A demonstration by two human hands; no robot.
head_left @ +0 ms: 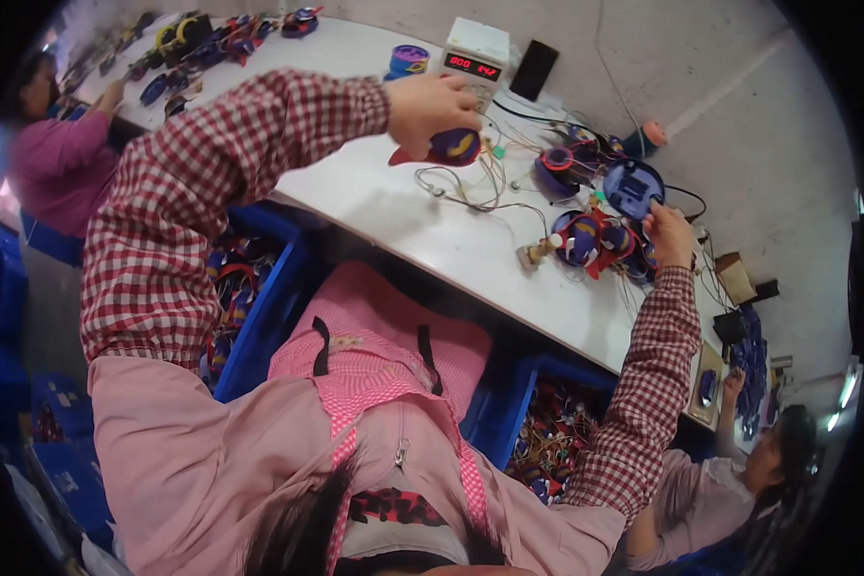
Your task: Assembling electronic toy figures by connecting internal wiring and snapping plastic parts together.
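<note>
My left hand is closed over a red and dark-blue toy-like plastic part with a yellow mark, held above the white table. Thin wires with small metal ends lie just beside it. At the right, my right hand grips the lower edge of a round blue plastic shell, its hollow inner side showing. Directly below that shell sits a pile of red and blue plastic assemblies with loose wires. A small brass-coloured piece rests at the pile's left side.
At the table's back stand a white power supply box with a red display, a purple-blue round tin or roll and a black phone. Blue crates of parts sit below the table edge. Co-workers work at either side.
</note>
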